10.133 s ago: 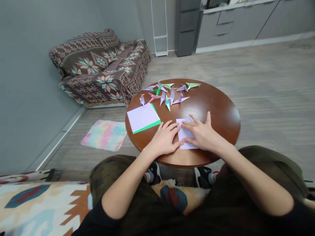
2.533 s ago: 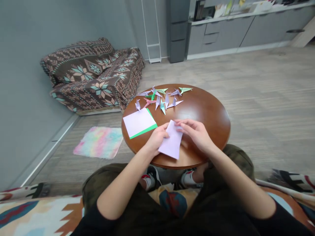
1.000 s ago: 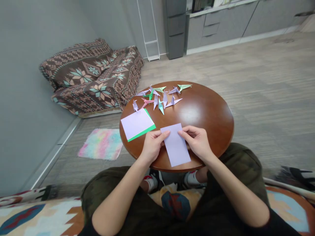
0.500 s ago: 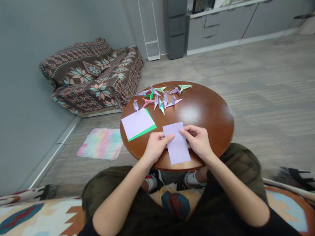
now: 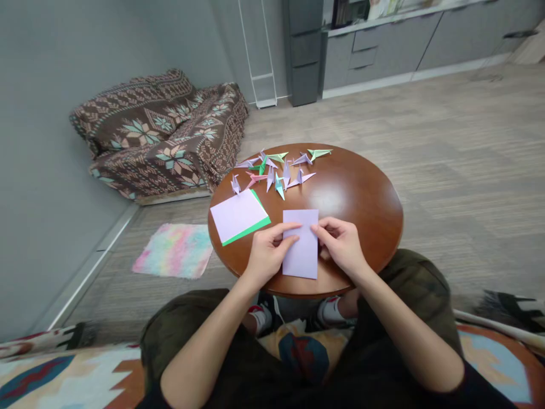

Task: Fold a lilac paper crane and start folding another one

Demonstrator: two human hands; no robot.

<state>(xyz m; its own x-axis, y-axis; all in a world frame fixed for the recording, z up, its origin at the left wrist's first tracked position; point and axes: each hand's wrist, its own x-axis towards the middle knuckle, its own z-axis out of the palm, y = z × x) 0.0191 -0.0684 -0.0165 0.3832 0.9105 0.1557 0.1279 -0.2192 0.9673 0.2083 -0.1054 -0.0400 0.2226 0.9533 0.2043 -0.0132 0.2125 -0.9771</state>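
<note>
Left hand [image 5: 269, 248] narrow and holding the left side of a folded light purple paper [image 5: 303, 262], with fingers lying over the paper. Right hand [image 5: 340, 245] narrow too, holding the right side. Paper flat on a round brown wood table [image 5: 361, 221], near the front edge, right between both hands. Just to the left, a square purple paper [image 5: 237, 215] with a green edge. Farther up the table, lots of little paper cranes [image 5: 272, 177] in purple, green and pink.

Wooden table [image 5: 361, 210], paper sheets [image 5: 303, 264], origami cranes [image 5: 272, 177]
</note>
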